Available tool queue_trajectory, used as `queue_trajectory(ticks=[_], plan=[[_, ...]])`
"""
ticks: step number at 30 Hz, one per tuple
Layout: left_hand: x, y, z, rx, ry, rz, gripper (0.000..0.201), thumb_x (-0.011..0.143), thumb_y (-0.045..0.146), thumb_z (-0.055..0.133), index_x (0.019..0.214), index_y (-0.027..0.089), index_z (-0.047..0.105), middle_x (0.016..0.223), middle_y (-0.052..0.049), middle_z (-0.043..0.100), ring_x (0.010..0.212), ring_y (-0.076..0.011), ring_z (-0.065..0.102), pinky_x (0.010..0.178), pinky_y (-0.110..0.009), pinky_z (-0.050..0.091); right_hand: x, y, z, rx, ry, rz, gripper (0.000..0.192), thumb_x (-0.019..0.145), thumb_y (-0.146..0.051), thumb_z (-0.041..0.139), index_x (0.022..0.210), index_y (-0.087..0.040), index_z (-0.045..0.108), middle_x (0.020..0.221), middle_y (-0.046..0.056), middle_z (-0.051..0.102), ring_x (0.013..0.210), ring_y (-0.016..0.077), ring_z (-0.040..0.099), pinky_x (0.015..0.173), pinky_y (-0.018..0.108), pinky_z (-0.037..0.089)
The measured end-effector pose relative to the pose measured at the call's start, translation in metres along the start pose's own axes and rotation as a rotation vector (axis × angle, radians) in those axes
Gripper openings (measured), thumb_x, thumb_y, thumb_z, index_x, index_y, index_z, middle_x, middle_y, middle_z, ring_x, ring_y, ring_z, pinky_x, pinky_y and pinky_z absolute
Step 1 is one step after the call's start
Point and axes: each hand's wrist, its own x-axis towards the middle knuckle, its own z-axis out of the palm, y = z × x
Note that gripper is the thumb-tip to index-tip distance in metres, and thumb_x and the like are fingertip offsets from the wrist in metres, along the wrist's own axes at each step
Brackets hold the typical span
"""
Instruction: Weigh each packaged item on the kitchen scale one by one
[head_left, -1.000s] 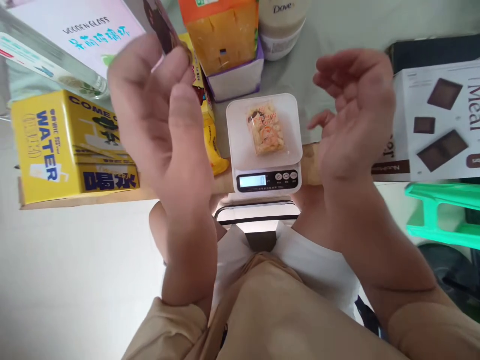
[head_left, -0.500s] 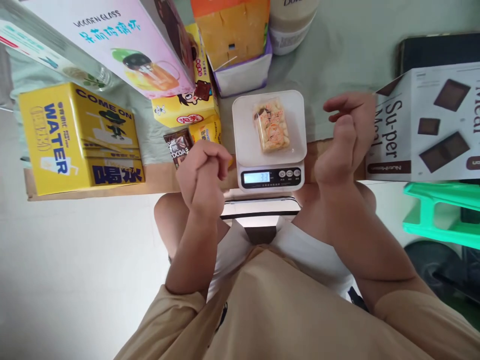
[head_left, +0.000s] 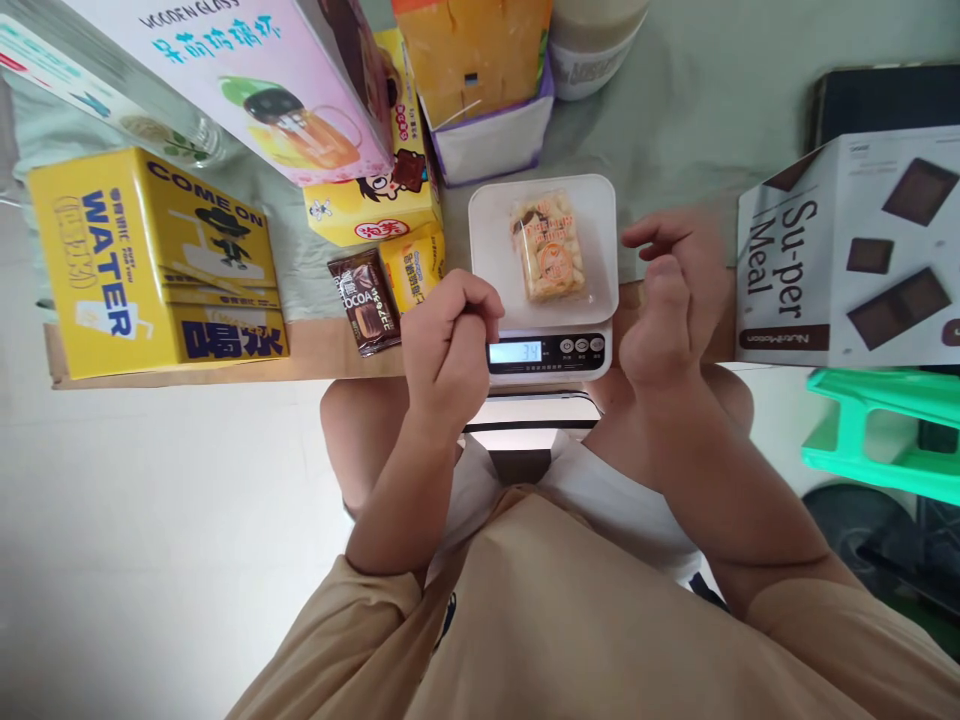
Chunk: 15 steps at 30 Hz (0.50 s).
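A white kitchen scale [head_left: 480,240] stands at the table's front edge, its lit display reading about 34. On its pan lies a clear-wrapped pastry [head_left: 551,245] with orange print. My left hand [head_left: 450,350] is curled closed at the scale's front left corner, with nothing visible in it. Beside the scale's right edge hovers my right hand [head_left: 667,300], empty, index finger stretched out and thumb apart from it. Left of the scale lie a brown cocoa snack packet [head_left: 365,300] and a yellow packet [head_left: 412,262], partly behind my left hand.
Yellow drink boxes [head_left: 150,265] stand at left. Behind are a pink glass box [head_left: 285,100], a yellow snack box [head_left: 375,215], a tissue pack [head_left: 491,140] and a jar [head_left: 596,50]. A white meal box [head_left: 862,250] stands right, above a green stool [head_left: 855,420].
My left hand has moved right, toward the scale's front corner, uncovering more of the cocoa packet. My right hand has shifted slightly left, closer to the scale. The display went from about 33 to 34.
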Motion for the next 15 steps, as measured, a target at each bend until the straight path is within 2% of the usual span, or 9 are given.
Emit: queue_trajectory(ticks=[2,4,7,11,15], plan=[[0.0,-0.001,0.003,0.021,0.016,-0.014,0.026,0.105,0.038,0.056,0.088,0.024,0.069,0.072,-0.001,0.062,0.066,-0.0157,0.055,0.062,-0.035,0.043,-0.002,-0.007,-0.001,-0.015,-0.059,-0.037,0.04,0.104,-0.06,0.043,0.107,-0.031,0.071,0.108,0.006,0.071,0.105,0.0242,0.066,0.099,0.045,0.054],[0.001,-0.003,0.005,0.047,0.011,0.049,0.032,0.105,0.054,0.058,0.106,0.026,0.072,0.097,-0.005,0.072,0.088,-0.0196,0.065,0.08,-0.039,0.052,-0.005,-0.013,-0.003,-0.02,-0.098,-0.088,0.035,0.105,-0.055,0.045,0.111,-0.032,0.071,0.111,0.006,0.07,0.11,0.0245,0.066,0.105,0.046,0.054],[0.002,-0.001,0.01,0.08,-0.064,0.027,0.044,0.104,0.063,0.055,0.129,0.03,0.068,0.134,-0.007,0.07,0.127,-0.0261,0.064,0.112,-0.047,0.05,-0.011,-0.021,-0.004,-0.052,-0.152,-0.13,0.034,0.103,-0.053,0.049,0.121,-0.032,0.07,0.131,0.008,0.066,0.127,0.0262,0.063,0.118,0.05,0.049],[0.001,0.008,0.022,-0.063,-0.091,-0.157,0.052,0.095,0.073,0.063,0.131,0.036,0.067,0.145,-0.005,0.065,0.148,-0.0316,0.057,0.129,-0.049,0.043,-0.022,-0.026,-0.003,-0.105,-0.289,-0.103,0.044,0.102,-0.057,0.049,0.136,-0.034,0.065,0.159,0.007,0.054,0.148,0.0288,0.054,0.13,0.056,0.041],[-0.005,0.012,0.035,-0.046,-0.174,-0.157,0.05,0.1,0.069,0.057,0.14,0.039,0.064,0.157,-0.002,0.059,0.155,-0.0315,0.051,0.134,-0.054,0.04,-0.025,-0.025,-0.002,-0.061,-0.382,-0.04,0.047,0.102,-0.06,0.045,0.138,-0.036,0.065,0.163,0.004,0.053,0.154,0.0297,0.051,0.133,0.061,0.037]])
